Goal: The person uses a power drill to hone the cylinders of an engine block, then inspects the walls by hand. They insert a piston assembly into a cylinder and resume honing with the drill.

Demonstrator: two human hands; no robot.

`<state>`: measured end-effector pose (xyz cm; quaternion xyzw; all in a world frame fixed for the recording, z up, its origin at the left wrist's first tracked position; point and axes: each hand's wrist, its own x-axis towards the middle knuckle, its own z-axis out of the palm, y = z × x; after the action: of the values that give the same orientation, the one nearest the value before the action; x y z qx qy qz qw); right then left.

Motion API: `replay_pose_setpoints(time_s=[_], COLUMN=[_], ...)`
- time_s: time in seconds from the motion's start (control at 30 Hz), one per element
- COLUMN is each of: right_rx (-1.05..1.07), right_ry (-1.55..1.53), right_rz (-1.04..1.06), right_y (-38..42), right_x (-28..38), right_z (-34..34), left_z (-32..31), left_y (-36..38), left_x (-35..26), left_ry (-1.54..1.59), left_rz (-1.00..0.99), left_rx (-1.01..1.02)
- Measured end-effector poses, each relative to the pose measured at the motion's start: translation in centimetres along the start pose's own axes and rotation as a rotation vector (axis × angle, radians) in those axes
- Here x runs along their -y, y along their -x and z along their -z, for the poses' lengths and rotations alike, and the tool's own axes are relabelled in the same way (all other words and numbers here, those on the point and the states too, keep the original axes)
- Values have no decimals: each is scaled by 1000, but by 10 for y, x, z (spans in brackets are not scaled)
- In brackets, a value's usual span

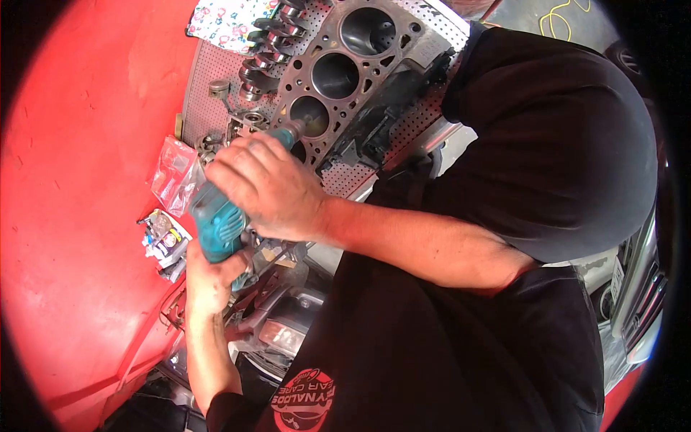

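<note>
A teal power drill (218, 225) is held in both hands, its chuck (294, 129) pointing up and right in the head view. My left hand (210, 279) wraps round the drill's handle at the lower end. Over the front of the drill body lies my right hand (270, 183), fingers curled round it. The chuck reaches a bore (309, 115) in a metal engine block (348, 119). Something blurred shows inside that bore; I cannot make out its shape. Two larger-looking open bores lie farther up the block, and another is partly hidden near my right hand.
A crankshaft (268, 54) lies along the block on a perforated bench top (209, 79). Beside it are a piston with its rod (219, 90), a patterned cloth (227, 23) and a plastic bag (175, 173). A red surface (79, 187) fills the left side.
</note>
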<state>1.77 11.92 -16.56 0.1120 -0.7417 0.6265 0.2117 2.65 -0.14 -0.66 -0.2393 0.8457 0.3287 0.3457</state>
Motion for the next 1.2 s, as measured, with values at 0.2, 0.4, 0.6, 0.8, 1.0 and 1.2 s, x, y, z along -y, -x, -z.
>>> replay_pose_setpoints(time_s=[0.2,0.4,0.6,0.8,1.0,1.2], right_rx=[-40,-22,-76,-35,-84,-49], right_ry=[-20,0,-29,-46,-11,-68], right_rz=[41,6,53,-59,22,-40], right_y=[-7,-2,-14,-4,-18,-12], right_x=[5,-3,16,-10,11,-1], right_z=[-1,-5,-4,-5,-3,-4], left_z=[6,4,12,6,12,9], left_y=[6,-6,16,-21,7,-8], left_x=[-2,0,-15,-6,-16,-14], left_ry=[24,-32,39,-43,82,6], left_rz=[-13,-7,-13,41,-5,17], left_rx=[-63,-15,-51,34,-52,-12])
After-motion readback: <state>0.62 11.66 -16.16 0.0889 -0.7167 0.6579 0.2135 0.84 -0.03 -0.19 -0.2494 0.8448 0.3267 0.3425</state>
